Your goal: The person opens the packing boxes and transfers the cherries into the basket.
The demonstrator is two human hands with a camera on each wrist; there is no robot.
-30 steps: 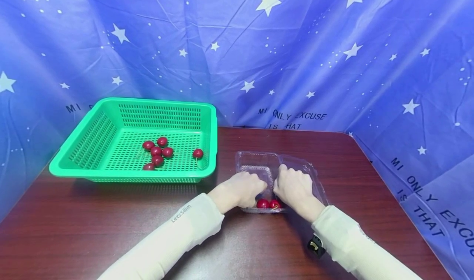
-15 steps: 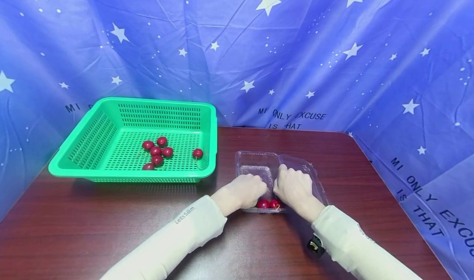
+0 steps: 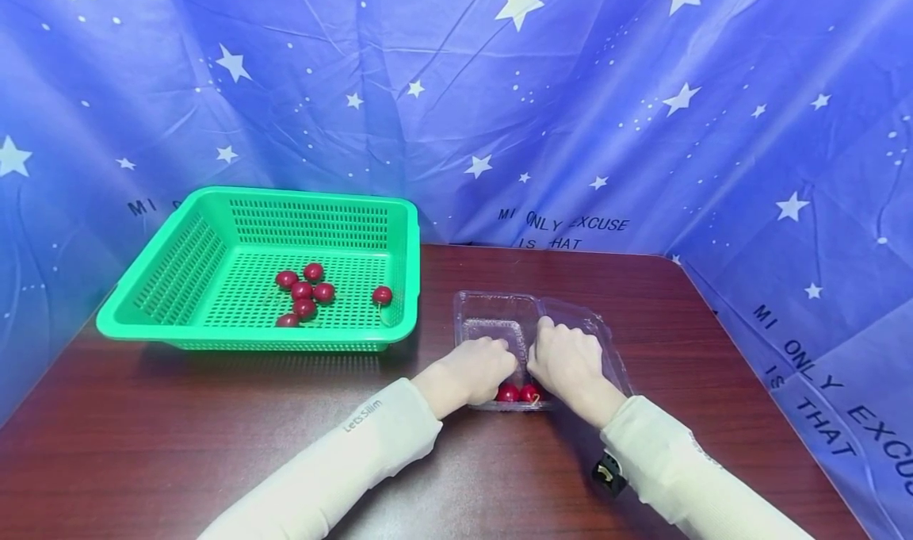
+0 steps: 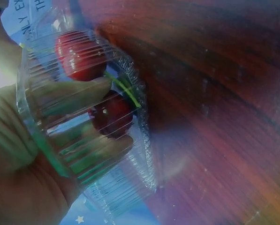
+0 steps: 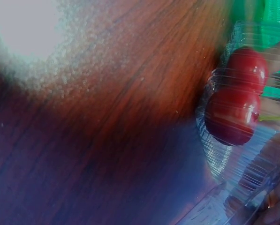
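Observation:
A clear plastic clamshell box (image 3: 497, 308) sits on the table, its lid folded out to the right. Inside its near end lie two red cherries (image 3: 530, 393) with stems. My left hand (image 3: 476, 369) reaches over the box's left rim. In the left wrist view, seen through the ribbed wall, its thumb and finger pinch the darker cherry (image 4: 112, 115) from both sides. The other cherry (image 4: 81, 55) is beside it. With curled fingers my right hand (image 3: 568, 363) grips the box at the hinge side between tray and lid; its fingertips are mostly hidden in the head view.
To the left stands a green plastic basket (image 3: 406, 270) with several cherries (image 3: 303, 291) on its slotted floor. One cherry (image 3: 381, 295) lies apart near its right wall. A starry blue curtain (image 3: 456, 88) closes off the back and sides of the brown table (image 3: 214, 429).
My left hand and forearm have shifted slightly to the right within the box. My right hand keeps its grip at the same spot. The basket stays put.

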